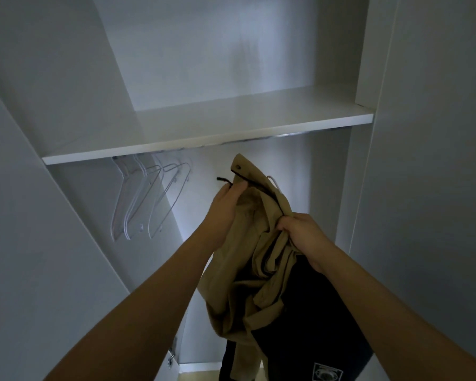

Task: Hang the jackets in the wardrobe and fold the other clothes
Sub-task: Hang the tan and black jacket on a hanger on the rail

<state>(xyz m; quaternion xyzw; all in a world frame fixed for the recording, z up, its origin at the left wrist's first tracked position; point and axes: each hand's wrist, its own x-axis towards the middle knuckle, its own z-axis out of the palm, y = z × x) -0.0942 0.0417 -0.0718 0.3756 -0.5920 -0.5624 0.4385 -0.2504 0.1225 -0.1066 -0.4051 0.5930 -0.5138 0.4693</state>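
Soft, limp tan jacket (259, 243) is being gripped at the collar by the left hand (226, 213). Bunched cloth is being clutched by the right hand (302, 232); shoulders are judged the best hold.

A flat white wooden shelf (231, 116) is seen across the white wardrobe (423, 160). Its top is smooth and shiny. A thin silver metal rail (283, 136) is fixed just under the shelf's front edge. A few thin white wire hangers (149, 199) are hung near the left end, close together and tilted.
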